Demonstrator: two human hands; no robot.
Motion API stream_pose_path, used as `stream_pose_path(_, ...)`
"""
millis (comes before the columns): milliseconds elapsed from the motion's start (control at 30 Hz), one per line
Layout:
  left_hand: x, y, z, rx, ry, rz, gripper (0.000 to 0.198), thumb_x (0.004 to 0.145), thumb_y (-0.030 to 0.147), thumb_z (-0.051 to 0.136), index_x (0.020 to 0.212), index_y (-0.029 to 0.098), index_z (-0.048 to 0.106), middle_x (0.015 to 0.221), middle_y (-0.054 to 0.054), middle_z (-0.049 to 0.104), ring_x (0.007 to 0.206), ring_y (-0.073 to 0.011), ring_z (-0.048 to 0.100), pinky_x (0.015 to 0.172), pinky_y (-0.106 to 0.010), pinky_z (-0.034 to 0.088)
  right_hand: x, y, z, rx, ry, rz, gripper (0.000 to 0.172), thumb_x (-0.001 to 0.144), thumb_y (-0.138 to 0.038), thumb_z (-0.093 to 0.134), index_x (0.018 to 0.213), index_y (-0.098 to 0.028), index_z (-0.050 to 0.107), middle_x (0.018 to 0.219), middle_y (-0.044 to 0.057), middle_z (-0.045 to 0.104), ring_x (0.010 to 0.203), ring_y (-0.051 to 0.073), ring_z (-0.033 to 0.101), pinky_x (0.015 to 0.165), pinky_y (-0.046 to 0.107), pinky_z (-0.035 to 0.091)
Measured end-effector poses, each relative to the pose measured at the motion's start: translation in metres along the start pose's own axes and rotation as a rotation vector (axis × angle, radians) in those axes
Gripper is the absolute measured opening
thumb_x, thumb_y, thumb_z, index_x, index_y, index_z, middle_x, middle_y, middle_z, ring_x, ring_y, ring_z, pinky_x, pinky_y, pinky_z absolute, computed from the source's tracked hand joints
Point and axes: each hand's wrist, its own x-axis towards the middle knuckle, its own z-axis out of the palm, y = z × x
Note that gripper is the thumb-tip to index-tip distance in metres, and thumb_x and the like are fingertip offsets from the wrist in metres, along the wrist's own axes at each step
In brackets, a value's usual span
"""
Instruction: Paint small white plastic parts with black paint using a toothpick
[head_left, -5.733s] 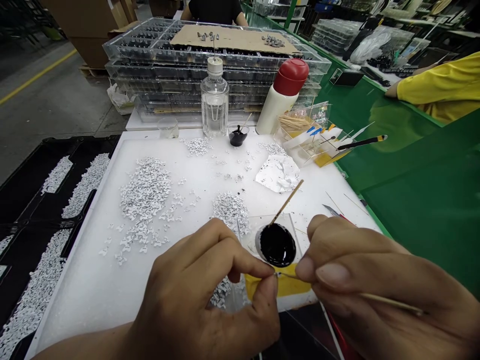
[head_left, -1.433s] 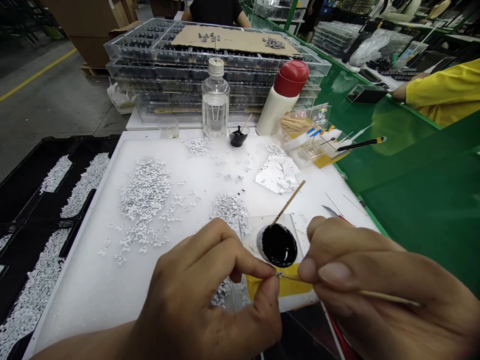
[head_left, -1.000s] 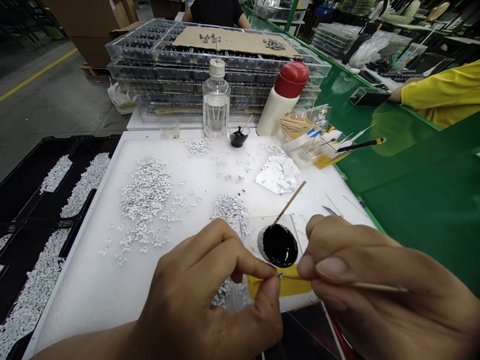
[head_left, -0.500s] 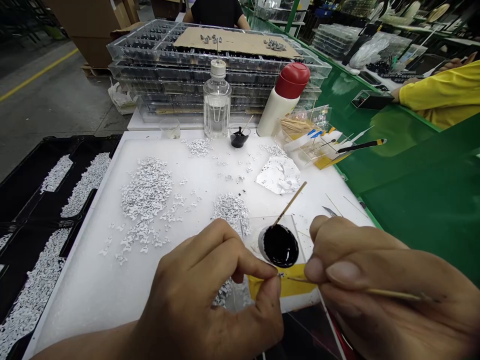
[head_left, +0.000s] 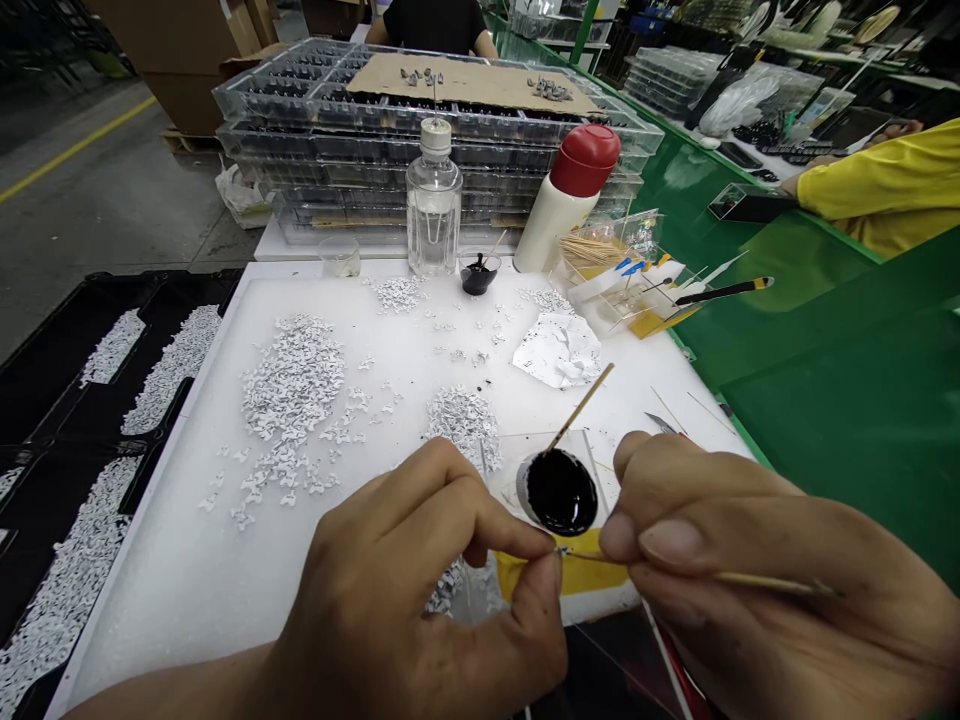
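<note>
My left hand (head_left: pixel 420 600) is low in the middle, thumb and forefinger pinched on a tiny white part (head_left: pixel 558 550). My right hand (head_left: pixel 757 580) grips a thin wooden stick (head_left: pixel 772 582) whose tip touches that part. Just beyond the fingertips stands a small cup of black paint (head_left: pixel 559 491) with another wooden stick (head_left: pixel 581 405) leaning in it. A yellow strip (head_left: pixel 581 575) lies under the fingertips on the white board (head_left: pixel 187 570).
Heaps of small white parts (head_left: pixel 292 385) cover the board. At the back stand a clear bottle (head_left: pixel 433 205), a red-capped white bottle (head_left: pixel 566 195), a small paint dish (head_left: pixel 477 272) and stacked clear trays (head_left: pixel 330 150). A person's yellow sleeve (head_left: pixel 877 185) rests on the green table (head_left: pixel 825 350).
My right hand pulled the stick tip slightly away from the pinched part half a second ago, and has brought it back to touch the part. My left hand has stayed put.
</note>
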Motion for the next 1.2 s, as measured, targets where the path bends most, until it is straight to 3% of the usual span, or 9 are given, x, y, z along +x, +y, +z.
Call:
stream_pose_path(467,-0.002,-0.003,0.001,-0.011,-0.011,0.001,0.02,0.106,0.006,0.072,0.098,0.024,0.076,0.08,0.008,0.068,0.066,-0.0078,0.072,0.056,-0.017,0.059,-0.002,0.0,0.0,-0.016,0.002,0.008,0.022,0.123,-0.012,0.083,0.143,-0.02,0.08,0.121,0.005,0.092,0.092,0.017,0.082,0.09,0.036,0.078)
stream_pose_path(633,-0.002,-0.001,-0.001,-0.016,0.001,0.008,0.02,0.105,0.005,0.072,0.098,0.023,0.075,0.08,0.008,0.068,0.066,-0.007,0.071,0.056,-0.015,0.058,-0.004,0.0,-0.001,0.014,-0.002,0.025,0.032,0.12,-0.01,0.086,0.15,-0.022,0.083,0.124,0.005,0.094,0.096,0.02,0.085,0.088,0.039,0.079)
stream_pose_path(767,0.002,-0.001,-0.001,-0.018,0.0,0.004,0.021,0.103,0.003,0.071,0.098,0.023,0.076,0.082,0.008,0.071,0.067,-0.007,0.072,0.056,-0.015,0.059,-0.011,0.005,0.004,0.111,0.118,0.072,0.054,0.114,-0.004,0.086,0.162,-0.03,0.086,0.124,0.007,0.095,0.097,0.027,0.088,0.076,0.046,0.077)
stream_pose_path(967,-0.002,0.001,-0.005,-0.021,-0.015,0.01,0.023,0.103,0.002,0.07,0.098,0.024,0.074,0.081,0.007,0.071,0.067,-0.0092,0.074,0.056,-0.018,0.062,-0.014,0.019,0.015,0.028,0.301,0.039,0.039,0.117,-0.014,0.089,0.15,-0.036,0.093,0.113,0.006,0.093,0.088,0.027,0.085,0.069,0.043,0.069)
stream_pose_path(1200,-0.008,0.002,-0.009,0.002,-0.076,-0.014,0.026,0.107,0.002,0.068,0.105,0.026,0.075,0.084,0.007,0.072,0.071,-0.0104,0.076,0.06,-0.019,0.065,-0.011,0.019,0.016,-0.005,0.301,0.04,0.038,0.115,-0.014,0.093,0.147,-0.035,0.095,0.114,0.005,0.095,0.086,0.028,0.086,0.069,0.044,0.071)
